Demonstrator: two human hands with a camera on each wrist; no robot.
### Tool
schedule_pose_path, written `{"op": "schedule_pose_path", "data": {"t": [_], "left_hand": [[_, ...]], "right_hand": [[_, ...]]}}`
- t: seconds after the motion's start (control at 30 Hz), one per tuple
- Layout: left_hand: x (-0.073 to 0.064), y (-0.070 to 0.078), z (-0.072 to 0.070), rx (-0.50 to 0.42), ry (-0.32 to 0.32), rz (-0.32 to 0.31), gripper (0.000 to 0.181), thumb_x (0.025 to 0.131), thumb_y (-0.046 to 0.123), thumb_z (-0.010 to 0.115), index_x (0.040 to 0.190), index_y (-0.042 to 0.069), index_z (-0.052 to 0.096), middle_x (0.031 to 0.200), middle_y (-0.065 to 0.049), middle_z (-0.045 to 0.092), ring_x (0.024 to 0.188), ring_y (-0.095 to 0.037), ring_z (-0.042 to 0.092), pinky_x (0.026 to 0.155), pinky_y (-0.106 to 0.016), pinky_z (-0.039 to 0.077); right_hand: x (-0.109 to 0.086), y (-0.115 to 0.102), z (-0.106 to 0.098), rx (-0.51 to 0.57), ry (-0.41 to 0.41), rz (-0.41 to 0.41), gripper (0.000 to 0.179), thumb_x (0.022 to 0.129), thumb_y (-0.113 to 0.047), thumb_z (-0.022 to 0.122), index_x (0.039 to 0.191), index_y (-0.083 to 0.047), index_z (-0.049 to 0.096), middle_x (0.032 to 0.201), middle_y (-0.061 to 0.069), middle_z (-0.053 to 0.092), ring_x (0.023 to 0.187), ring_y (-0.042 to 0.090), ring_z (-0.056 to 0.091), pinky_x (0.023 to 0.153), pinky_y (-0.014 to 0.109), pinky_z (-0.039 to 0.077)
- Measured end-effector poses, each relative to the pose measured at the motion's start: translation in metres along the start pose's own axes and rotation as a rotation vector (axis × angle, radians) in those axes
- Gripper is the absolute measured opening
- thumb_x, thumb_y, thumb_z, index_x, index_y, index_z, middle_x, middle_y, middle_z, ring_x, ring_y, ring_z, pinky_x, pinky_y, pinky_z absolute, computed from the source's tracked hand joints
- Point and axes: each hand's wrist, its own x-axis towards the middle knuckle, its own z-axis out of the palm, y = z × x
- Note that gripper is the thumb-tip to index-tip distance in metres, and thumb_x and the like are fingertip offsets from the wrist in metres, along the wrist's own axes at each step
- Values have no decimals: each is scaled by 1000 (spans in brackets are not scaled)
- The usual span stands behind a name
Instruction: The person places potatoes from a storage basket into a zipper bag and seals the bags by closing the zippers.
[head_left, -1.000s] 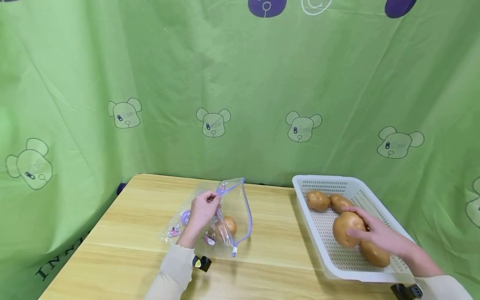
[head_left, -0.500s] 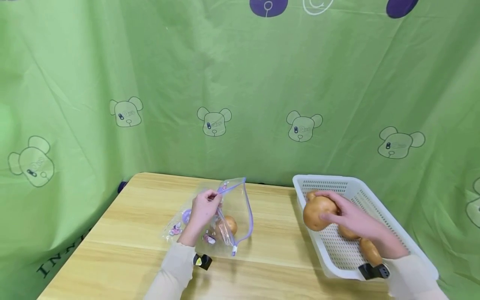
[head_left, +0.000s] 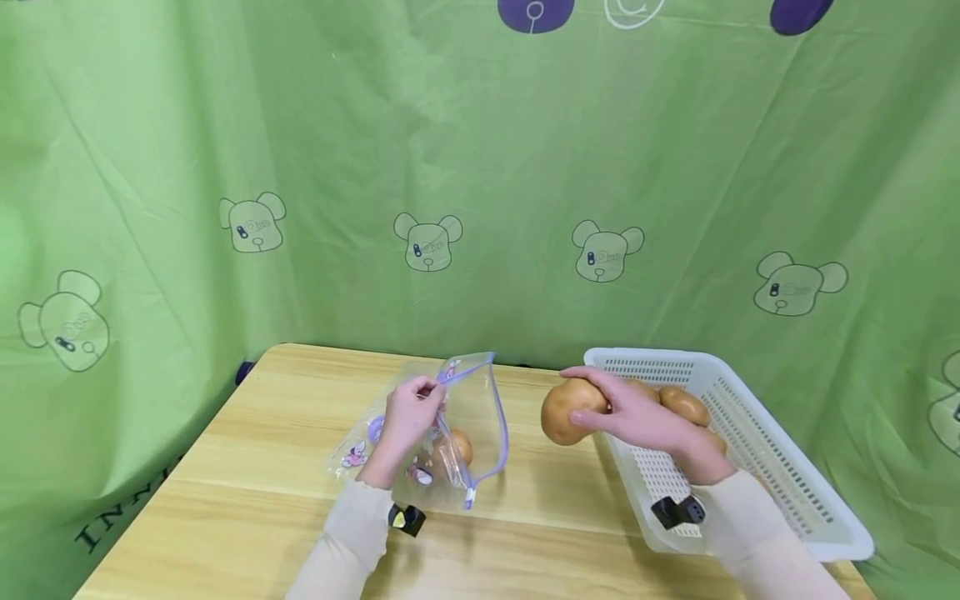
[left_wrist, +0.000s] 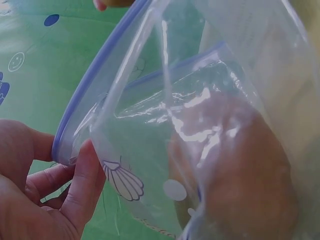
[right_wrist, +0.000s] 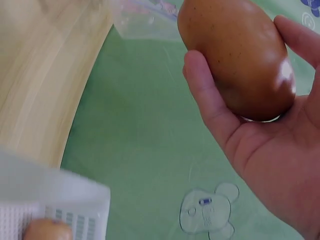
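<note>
My left hand (head_left: pixel 408 417) pinches the upper edge of a clear zip bag (head_left: pixel 480 417) with a purple seal and printed cartoon figures. The bag's mouth gapes toward the right. Inside it lies a brown potato (head_left: pixel 461 447), blurred through the plastic in the left wrist view (left_wrist: pixel 240 175). Between the bag and the basket, my right hand (head_left: pixel 637 414) grips a large potato (head_left: pixel 572 412), thumb on the near side and fingers over the top. The right wrist view shows this potato (right_wrist: pixel 240 55) smooth and speckled, held above the table's level.
A white perforated plastic basket (head_left: pixel 795 442) stands at the table's right, with several potatoes (head_left: pixel 684 406) in it, partly covered by the right arm. Both items sit on a light wooden table (head_left: pixel 277 433). A green curtain (head_left: pixel 517 308) with bear prints hangs behind the table's back edge.
The right hand has carried its potato up and leftward, out over the basket's left rim toward the bag. The left hand keeps its pinch on the bag, almost unmoved.
</note>
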Motion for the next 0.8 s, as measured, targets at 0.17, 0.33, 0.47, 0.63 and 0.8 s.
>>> {"op": "schedule_pose_path", "data": {"t": [0.17,0.33,0.47,0.63,0.8], "left_hand": [[-1,1,0,3,4,0,13,90,11,60,87,1,67,72,-8,63,58,-14,57,52,-27,54],[-1,3,1,4,13,-4,13,90,11,60,86,1,67,71,-8,63,58,-15,57,53,-27,54],[-1,3,2,6,16,-13,13,90,11,60,87,1,67,71,-8,63,59,-15,57,53,-27,54],[-1,5,3,1,13,-29,12,90,11,60,87,1,67,72,-8,63,58,-15,57,54,-28,54],[-2,8,3,-1,20,-25,12,89,11,60,87,1,67,71,-9,63,57,-15,57,53,-28,54]], "right_hand": [[16,-4,13,90,-54,19,51,93,-23,62,136,-14,38,110,8,58,96,20,59,84,35,49],[29,-8,26,135,-65,7,47,93,-12,58,135,-11,38,115,12,57,100,22,58,86,36,48],[37,-14,37,160,-65,-3,51,88,-1,53,136,-12,38,120,13,54,104,23,56,89,39,46],[46,-20,50,132,-42,-13,53,85,-3,58,134,-11,40,119,12,55,104,24,55,88,41,46],[52,-23,60,140,-27,-12,55,85,-10,66,134,-8,42,121,12,54,104,24,56,87,38,48]]}}
